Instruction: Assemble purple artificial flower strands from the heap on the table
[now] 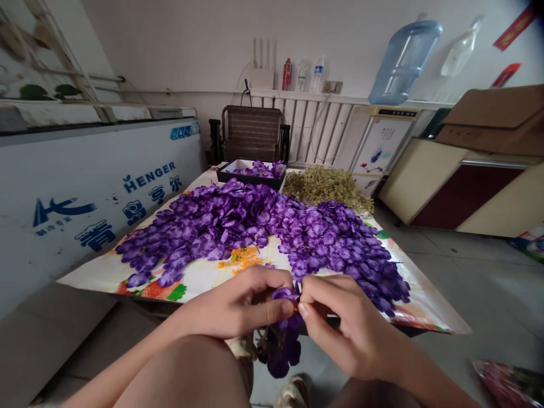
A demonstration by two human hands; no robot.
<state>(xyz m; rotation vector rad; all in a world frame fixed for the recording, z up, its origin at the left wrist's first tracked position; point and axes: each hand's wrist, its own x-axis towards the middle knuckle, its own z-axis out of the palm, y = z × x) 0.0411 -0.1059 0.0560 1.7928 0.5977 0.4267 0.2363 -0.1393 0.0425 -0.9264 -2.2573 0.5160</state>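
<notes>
Flower strand (282, 343) hangs lengthwise downward, its top pinched between the left hand (232, 303) and right hand (351, 328), fingers closed tightly, both equally near.

White chest freezer (63, 238) (grey floor tiles (480, 283))

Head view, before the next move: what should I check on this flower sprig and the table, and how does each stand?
1. Purple flower sprig held by the left hand and right hand: ok.
2. Exact grip point of the fingers on the sprig: cannot tell, they hide it.
3. Sprig's lower blossoms supported: not ok, they hang free below the table edge.
4. Purple blossoms lying within the printed plastic sheet: ok.
5. Black tray holding more blossoms at the far end: ok.
6. Orange marks on the sheet, print or loose pieces: cannot tell.
</notes>
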